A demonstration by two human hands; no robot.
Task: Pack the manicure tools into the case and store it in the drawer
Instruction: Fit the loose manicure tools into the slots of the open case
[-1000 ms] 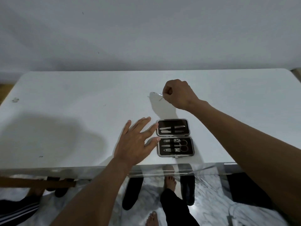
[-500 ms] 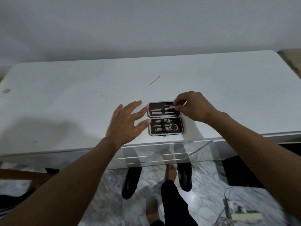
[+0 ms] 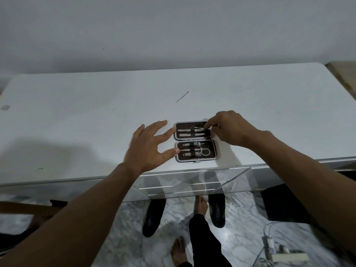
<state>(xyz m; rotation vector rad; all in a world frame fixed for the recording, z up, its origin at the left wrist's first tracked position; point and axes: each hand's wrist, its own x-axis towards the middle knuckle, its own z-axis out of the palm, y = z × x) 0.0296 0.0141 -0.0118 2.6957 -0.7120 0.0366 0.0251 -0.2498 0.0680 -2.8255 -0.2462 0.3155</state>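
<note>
The manicure case (image 3: 195, 141) lay open near the front edge of the white table (image 3: 77, 116), both halves flat. The left hand (image 3: 148, 149) rested with fingers spread wide, fingertips touching the case's left side, holding nothing. The right hand (image 3: 227, 128) pinched a thin metal tool (image 3: 200, 128) at the far half's right end. A thin dark pin (image 3: 182, 96) lay well behind the case, toward the table's middle.

The dark case (image 3: 195, 141) lies open flat near the white top's six o'clock edge. Its twelve o'clock half holds slim metal tools (image 3: 189, 132) under a strap; its six o'clock half holds clippers (image 3: 190, 154) and scissors (image 3: 204, 148).
</note>
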